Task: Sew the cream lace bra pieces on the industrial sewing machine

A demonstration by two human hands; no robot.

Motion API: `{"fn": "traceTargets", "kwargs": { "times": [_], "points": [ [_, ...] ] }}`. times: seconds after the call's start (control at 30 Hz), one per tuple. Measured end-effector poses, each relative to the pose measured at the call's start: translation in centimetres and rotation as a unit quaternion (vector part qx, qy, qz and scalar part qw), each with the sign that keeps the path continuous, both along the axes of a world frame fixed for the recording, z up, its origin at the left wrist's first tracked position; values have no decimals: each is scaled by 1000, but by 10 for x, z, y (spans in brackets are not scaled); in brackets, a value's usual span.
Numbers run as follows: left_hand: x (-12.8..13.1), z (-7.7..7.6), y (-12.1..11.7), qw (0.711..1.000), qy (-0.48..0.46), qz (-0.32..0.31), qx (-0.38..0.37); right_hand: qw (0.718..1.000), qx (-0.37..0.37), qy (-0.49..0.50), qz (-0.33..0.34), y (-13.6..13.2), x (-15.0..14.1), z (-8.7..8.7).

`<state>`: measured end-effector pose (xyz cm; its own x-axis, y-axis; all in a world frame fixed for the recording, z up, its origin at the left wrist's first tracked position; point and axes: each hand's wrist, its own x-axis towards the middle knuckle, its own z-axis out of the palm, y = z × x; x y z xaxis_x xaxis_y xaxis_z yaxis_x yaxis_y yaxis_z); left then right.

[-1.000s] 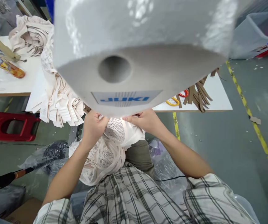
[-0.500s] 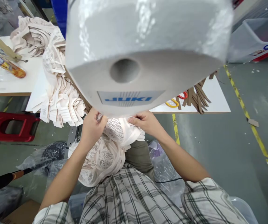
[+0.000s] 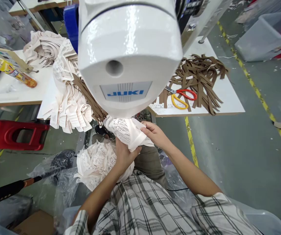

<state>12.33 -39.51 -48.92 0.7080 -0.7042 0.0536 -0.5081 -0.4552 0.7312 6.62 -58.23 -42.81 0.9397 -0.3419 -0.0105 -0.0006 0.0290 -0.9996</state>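
A white lace bra (image 3: 123,128) lies under the front of the white JUKI sewing machine head (image 3: 128,71), its upper edge close beneath the head. My right hand (image 3: 155,134) pinches the bra's right edge between thumb and fingers. From below, my left hand (image 3: 125,154) grips its lower edge, the thumb along the near side and the fingers partly hidden under the cloth. More white lace bras (image 3: 95,163) are heaped on my lap, left of my left forearm. The needle area is hidden behind the machine head.
Scissors (image 3: 180,94) with red and yellow handles rest by brown strips (image 3: 201,85) on the right tabletop. Stacked pale fabric pieces (image 3: 69,107) hang over the left table edge. A drink bottle (image 3: 15,72) and a red stool (image 3: 15,134) are further left.
My left hand has dropped from the bra's upper left to its lower edge. My right hand still pinches the right side. The view has shifted back, showing more of the machine and scissors.
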Motion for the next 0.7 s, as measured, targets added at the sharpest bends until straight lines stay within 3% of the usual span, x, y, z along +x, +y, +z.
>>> {"fn": "traceTargets", "kwargs": {
  "times": [0.13, 0.27, 0.4, 0.5, 0.6, 0.7],
  "points": [
    [3, -16, -23, 999, -33, -10, -26, 999, 32, 31, -24, 3, -6, -1],
    [28, -21, -19, 998, -61, -29, -18, 998, 39, 38, -24, 1, -11, 4],
    [62, -9, 0, 997, -77, -8, 13, 996, -73, 53, -30, -7, -21, 17],
    [68, -4, 5, 993, -105, 37, 25, 979, -170, 96, -50, -21, -44, 18],
    [52, -7, -1, 994, -103, 18, 39, 934, -263, 215, -110, -49, -76, -8],
    [36, -4, 5, 993, -37, -75, 78, 842, -348, 406, -65, -81, -95, -49]
  ]
}}
